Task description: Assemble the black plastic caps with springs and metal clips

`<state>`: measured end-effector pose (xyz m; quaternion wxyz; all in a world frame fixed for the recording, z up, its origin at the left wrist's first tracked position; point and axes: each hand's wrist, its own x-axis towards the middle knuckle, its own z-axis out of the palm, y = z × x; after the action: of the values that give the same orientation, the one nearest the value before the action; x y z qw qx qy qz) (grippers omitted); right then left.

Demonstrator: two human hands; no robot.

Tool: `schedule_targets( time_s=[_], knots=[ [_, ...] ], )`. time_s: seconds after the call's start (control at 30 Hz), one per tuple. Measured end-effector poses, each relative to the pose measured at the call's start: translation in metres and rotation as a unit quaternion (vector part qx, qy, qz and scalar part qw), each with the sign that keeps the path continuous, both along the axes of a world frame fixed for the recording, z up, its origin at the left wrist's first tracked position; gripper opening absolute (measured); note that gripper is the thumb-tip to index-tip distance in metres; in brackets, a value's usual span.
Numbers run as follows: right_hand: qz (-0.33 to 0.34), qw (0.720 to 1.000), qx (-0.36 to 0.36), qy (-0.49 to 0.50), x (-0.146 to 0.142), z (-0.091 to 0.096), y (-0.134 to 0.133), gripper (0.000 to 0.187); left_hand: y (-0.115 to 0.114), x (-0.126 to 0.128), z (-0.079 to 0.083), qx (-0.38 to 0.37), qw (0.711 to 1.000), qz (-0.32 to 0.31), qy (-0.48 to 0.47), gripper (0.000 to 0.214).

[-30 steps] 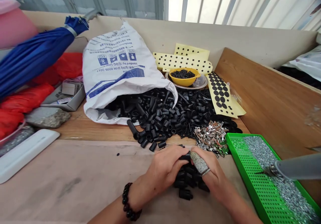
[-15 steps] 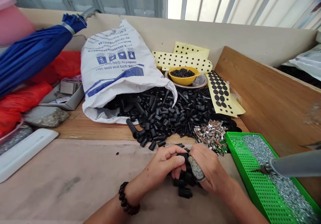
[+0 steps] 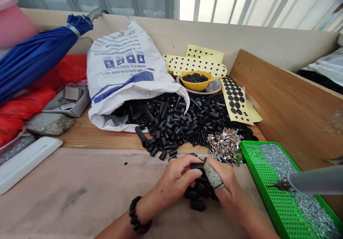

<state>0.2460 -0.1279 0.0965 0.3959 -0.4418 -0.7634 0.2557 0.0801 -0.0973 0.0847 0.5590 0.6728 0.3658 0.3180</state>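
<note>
My left hand (image 3: 179, 176), with a dark bead bracelet (image 3: 137, 215) at its wrist, pinches a short black plastic cylinder (image 3: 197, 166) between thumb and fingers. Right up against the cylinder's right end is my right hand (image 3: 227, 180), its fingers curled closed. A grey knitted finger cover (image 3: 213, 176) wraps its thumb. Whatever that hand grips is hidden behind its fingers. Below both hands, more black plastic parts (image 3: 197, 205) lie in a small heap on the brownish work surface (image 3: 102, 189).
A white sack (image 3: 123, 64) spills black plastic parts (image 3: 171, 124). Metal clips (image 3: 225, 144) lie beside a green tray (image 3: 289, 210) of small silvery pieces. A grey powered screwdriver (image 3: 316, 180) reaches over the tray. Behind are a yellow bowl (image 3: 197, 85) and yellow sticker sheets (image 3: 235, 99).
My right hand has shifted slightly and rolled, showing more of the covered thumb. My left hand keeps hold of the black cylinder, which now shows more. The screwdriver has swung slightly downward.
</note>
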Motion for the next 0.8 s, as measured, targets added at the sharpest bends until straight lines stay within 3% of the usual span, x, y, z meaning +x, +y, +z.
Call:
schedule_targets(
  time_s=[0.27, 0.4, 0.57, 0.8],
  knots=[
    [-0.022, 0.988, -0.120, 0.098, -0.002, -0.001, 0.001, 0.026, 0.001, -0.002, 0.010, 0.191, 0.979, 0.011, 0.064, 0.017],
    [-0.016, 0.995, -0.091, 0.047, -0.001, -0.002, 0.003, 0.019, 0.000, 0.000, 0.006, 0.220, 0.974, 0.023, 0.042, 0.019],
    [0.001, 0.999, 0.024, -0.048, 0.003, -0.005, 0.006, 0.021, -0.001, 0.004, 0.002, 0.111, 0.993, 0.028, 0.030, 0.016],
    [0.014, 0.986, 0.118, -0.118, 0.005, -0.015, 0.009, 0.022, 0.000, 0.006, -0.005, -0.051, 0.998, -0.001, -0.030, 0.018]
  ],
)
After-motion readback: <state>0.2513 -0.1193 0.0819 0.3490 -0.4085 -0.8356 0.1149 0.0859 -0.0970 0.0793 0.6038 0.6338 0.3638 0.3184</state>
